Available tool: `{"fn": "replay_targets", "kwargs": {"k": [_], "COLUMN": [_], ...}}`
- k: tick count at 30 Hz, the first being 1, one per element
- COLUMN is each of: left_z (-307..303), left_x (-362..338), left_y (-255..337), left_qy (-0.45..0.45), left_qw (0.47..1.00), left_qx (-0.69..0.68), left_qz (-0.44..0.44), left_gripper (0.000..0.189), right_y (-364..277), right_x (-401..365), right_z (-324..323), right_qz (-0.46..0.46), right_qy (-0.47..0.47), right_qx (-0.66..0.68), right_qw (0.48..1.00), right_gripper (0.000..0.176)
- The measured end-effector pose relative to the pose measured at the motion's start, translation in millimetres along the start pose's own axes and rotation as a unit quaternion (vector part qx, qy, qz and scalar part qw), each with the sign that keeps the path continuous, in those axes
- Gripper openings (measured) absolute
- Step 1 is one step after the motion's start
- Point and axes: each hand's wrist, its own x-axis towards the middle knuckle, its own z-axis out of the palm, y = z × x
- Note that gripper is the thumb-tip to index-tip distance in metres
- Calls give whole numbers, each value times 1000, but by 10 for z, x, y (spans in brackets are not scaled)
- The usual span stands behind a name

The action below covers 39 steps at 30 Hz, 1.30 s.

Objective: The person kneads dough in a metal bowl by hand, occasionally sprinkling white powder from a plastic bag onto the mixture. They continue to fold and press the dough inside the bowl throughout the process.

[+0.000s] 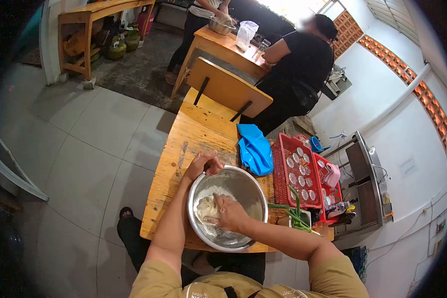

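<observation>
A large steel mixing bowl (pixel 260 201) stands near the front edge of the wooden table, with pale, floury dough (pixel 203 207) gathered on the left side of its inside. My left hand (pixel 203 164) is closed on the bowl's far left rim, fingers curled over the edge. Down in the bowl, my right hand (pixel 229 213) presses into the dough, its fingertips sunk partly into it and the thumb apart. Loose flour dusts the metal around the dough.
Right of the bowl lie a blue plastic bag (pixel 255 149), a red basket (pixel 281 161) of clear cups and some green onions (pixel 298 217). A wooden bench (pixel 228 92) stands beyond the table. Two people work at another table (pixel 203 36), one with hands in a metal bowl (pixel 221 27).
</observation>
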Motion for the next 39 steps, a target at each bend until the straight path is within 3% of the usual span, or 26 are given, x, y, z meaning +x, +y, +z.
{"fn": "replay_targets", "kwargs": {"k": [1, 6, 9, 11, 13, 15, 17, 19, 20, 21, 22, 23, 27, 31, 33, 36, 37, 39], "left_z": [32, 39, 7, -77, -151, -44, 66, 89, 110, 114, 110, 113, 95, 91, 129, 60, 43, 33], "left_x": [-16, 10, 37, 82, 58, 11, -4, -28, -21, -14, -18, -28, -7, 3, -11, 18, 36, 45], "left_y": [18, 18, -45, -109, -279, -98, 64, 101, 111, 103, 100, 108, 86, 44, 37, -11, -5, 3], "left_qy": [2, 0, -27, -20, 54, 60, 15, 33, 37, 40, 38, 35, 17, 3, 83, 32, -10, -9], "left_qw": [1000, 1000, 998, 999, 998, 997, 1000, 999, 999, 999, 999, 999, 1000, 1000, 996, 998, 998, 999], "left_qx": [-2, -14, -52, -50, -15, 27, 13, 13, 20, 15, 18, 23, -1, -23, 10, -40, -62, -40], "left_qz": [-5, -12, 10, 1, -23, -34, -3, -18, -26, -30, -22, -13, -10, 3, -18, -24, -2, -4], "left_gripper": [57, 57, 55, 56, 56, 56, 55, 55, 55, 55, 55, 55, 55, 55, 55, 55, 55, 55], "right_y": [-47, -51, 4, 82, 212, 215, 535, 475, 556, 497, 340, 197, -159, -99, -33, 116, 173, 256], "right_x": [6, 180, 318, 415, 475, 459, 405, 250, 162, 62, -53, -130, -137, 41, 109, 224, 284, 389], "right_z": [10, 104, 87, 131, 228, 214, 393, 93, 144, 80, -69, -189, -176, 143, 205, 188, 166, 120], "right_qz": [30, 14, 55, 132, 169, 204, 248, 231, 205, 209, 138, 56, 28, 31, 39, 31, 33, 34], "right_qy": [-38, 41, 41, 26, -25, -24, -16, -28, -45, -50, -37, -21, -24, 0, 7, -19, -1, 34], "right_qx": [-12, 25, 24, 15, 0, 42, 227, 320, 399, 400, 201, -8, 41, -68, -84, -36, -23, 0], "right_qw": [999, 999, 997, 991, 985, 978, 942, 918, 893, 891, 969, 998, 998, 997, 996, 999, 999, 999], "right_gripper": [74, 59, 52, 47, 59, 58, 66, 75, 88, 88, 92, 96, 97, 97, 95, 85, 77, 62]}}
